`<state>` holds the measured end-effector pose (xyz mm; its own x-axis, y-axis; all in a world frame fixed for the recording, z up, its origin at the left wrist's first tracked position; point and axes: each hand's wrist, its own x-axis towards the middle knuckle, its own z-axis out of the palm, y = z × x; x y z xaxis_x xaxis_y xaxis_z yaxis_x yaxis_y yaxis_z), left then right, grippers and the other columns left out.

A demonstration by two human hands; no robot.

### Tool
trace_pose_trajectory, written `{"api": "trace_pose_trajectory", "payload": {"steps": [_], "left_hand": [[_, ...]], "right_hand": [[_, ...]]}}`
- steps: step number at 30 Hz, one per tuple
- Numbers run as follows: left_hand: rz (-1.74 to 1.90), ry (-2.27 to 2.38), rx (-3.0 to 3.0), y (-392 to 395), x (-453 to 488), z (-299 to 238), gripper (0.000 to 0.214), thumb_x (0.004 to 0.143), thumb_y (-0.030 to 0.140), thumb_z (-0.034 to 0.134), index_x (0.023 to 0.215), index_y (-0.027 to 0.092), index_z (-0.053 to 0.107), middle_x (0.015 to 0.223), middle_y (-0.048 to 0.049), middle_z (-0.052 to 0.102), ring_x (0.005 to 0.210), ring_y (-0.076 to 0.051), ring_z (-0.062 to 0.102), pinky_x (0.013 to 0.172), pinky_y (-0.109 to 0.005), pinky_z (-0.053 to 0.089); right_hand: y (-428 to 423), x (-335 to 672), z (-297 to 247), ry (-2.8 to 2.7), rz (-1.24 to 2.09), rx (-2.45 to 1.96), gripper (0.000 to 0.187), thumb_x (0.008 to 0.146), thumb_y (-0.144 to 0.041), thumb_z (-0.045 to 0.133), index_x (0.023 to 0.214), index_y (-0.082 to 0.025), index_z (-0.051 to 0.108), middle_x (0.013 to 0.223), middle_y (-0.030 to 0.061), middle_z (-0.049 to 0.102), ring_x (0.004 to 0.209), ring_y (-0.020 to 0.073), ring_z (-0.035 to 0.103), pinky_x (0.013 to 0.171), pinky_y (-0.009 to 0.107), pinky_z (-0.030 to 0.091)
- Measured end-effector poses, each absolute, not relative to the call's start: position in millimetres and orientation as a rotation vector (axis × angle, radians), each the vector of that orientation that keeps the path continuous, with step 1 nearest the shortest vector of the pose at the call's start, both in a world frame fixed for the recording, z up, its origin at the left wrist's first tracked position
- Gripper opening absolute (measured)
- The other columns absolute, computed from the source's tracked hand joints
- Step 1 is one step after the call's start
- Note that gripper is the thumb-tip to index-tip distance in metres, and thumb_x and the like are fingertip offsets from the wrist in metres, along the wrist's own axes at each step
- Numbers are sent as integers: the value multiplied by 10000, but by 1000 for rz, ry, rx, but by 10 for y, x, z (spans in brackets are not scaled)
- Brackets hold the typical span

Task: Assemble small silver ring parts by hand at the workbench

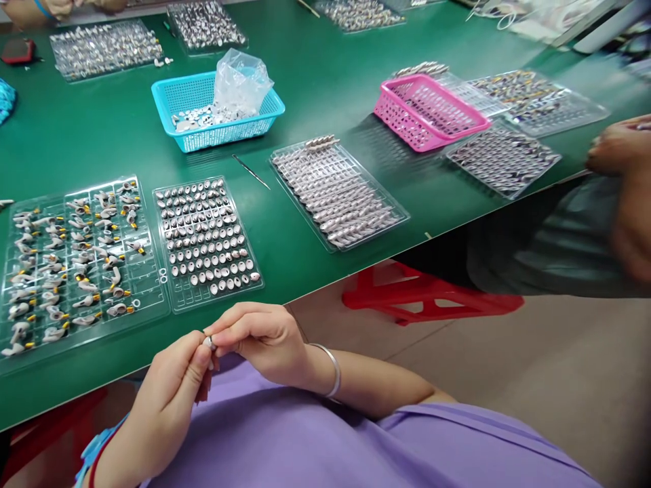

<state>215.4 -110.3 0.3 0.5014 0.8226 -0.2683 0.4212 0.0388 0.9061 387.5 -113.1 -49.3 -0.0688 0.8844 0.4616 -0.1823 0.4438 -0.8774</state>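
Close to my body, just off the table's front edge, my left hand (173,386) is closed on a small white earbud (208,343), pinched between thumb and fingers. My right hand (264,339) also grips it, its fingertips pressed on the top side. Fingers cover most of the earbud, so its details are hidden. Just beyond my hands lies a clear tray (178,298) with rows of small oval earbud shells. To its left is a larger clear tray (152,298) with stemmed white earbud parts showing yellow bits.
A tweezers-like metal tool (251,171) lies on the green table (325,81). Nearby stand another filled tray (336,196), a blue basket (178,139) with a plastic bag (241,81), and a pink basket (427,139). A co-worker's arm (625,163) is at right, above a red stool (376,298).
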Motion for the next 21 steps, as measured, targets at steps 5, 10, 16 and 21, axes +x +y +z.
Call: {"api": "trace_pose_trajectory", "payload": {"steps": [5, 10, 16, 21], "left_hand": [[403, 1064, 1528, -1095, 2134, 5, 377, 997, 384, 361, 672, 217, 452, 574, 41, 471, 536, -123, 439, 537, -237, 371], [411, 1086, 1579, -1117, 2134, 3, 385, 997, 382, 355, 660, 217, 442, 578, 41, 470, 530, -119, 436, 527, -238, 360], [392, 1106, 1638, -1132, 2138, 5, 386, 997, 378, 346, 654, 220, 424, 575, 41, 456, 530, -123, 424, 522, -241, 353], [389, 1102, 1654, -1130, 2139, 1, 379, 997, 377, 352, 662, 220, 431, 591, 39, 462, 539, -123, 434, 526, -236, 366]], "right_hand": [[-1129, 3882, -482, -1375, 961, -670, 121, 872, -65, 619, 827, -117, 719, 902, 105, 739, 746, 125, 730, 691, 212, 639], [-1148, 3869, -509, -1362, 976, -699, 108, 885, -121, 628, 825, -127, 718, 888, 92, 742, 720, 116, 728, 672, 203, 638], [-1155, 3884, -520, -1409, 937, -706, 123, 889, -113, 613, 818, -132, 711, 886, 103, 742, 755, 131, 729, 696, 223, 636], [-1159, 3885, -509, -1423, 944, -701, 120, 907, -124, 588, 860, -136, 698, 894, 95, 731, 730, 117, 721, 673, 207, 630]]}}
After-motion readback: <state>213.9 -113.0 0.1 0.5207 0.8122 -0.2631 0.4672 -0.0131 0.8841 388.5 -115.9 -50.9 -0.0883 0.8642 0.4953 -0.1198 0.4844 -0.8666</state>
